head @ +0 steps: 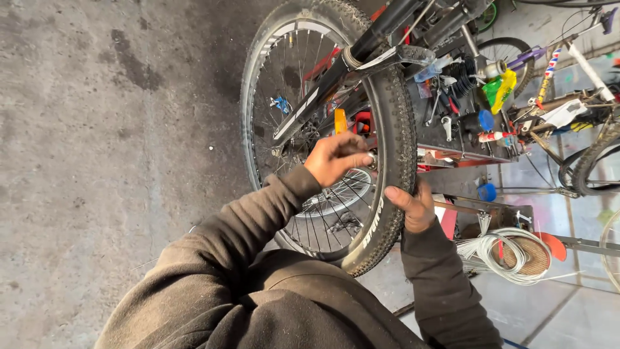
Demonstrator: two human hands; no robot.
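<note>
Clearly the work centres on the knobby bicycle wheel (323, 129) held in a black frame (349, 71) over the concrete floor (97, 161). Left hand (337, 157), fingers pressed together, pinches something small among the spokes (323, 223) near the rim; what it is cannot be made out. Right hand (413, 205) clasps the tire (397, 129), thumb on the tread, steadying it. A firm brace there should keep the wheel from turning. Coiled white cable (510, 255) lies right.

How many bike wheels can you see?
4: the big knobby wheel both hands hold, a small one top right, one at the right edge, a sliver lower right. More may be hidden.
</note>
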